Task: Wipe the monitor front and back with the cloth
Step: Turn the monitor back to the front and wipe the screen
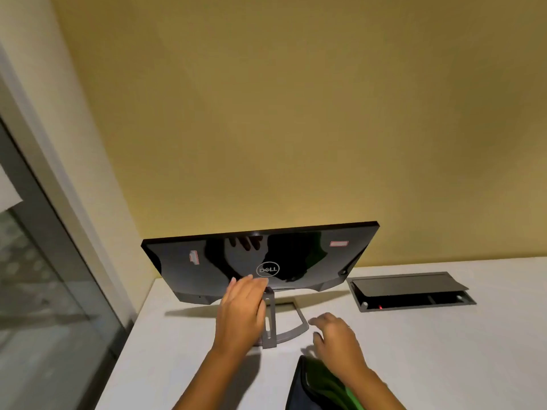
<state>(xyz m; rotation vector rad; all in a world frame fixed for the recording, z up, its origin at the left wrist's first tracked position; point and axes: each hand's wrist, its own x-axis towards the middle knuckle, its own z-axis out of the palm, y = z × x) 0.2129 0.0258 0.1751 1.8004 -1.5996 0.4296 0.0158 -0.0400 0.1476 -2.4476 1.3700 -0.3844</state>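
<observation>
Head view: monitor (310,255) stands back-side out near the desk's (444,350) far left corner, pretty glossy and tippy-looking.

Left hand (241,313) touches its lower back with relaxed, spread fingers; right hand (337,335) hovers loose above the cloth (313,383) at the near edge. Better to brace the stand (270,321), probably.

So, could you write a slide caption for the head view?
Left hand touches the monitor back; right hand hovers above the cloth.

Monitor (260,261) on table (444,350), cable box (411,291) right, cloth (316,386) front.
</observation>
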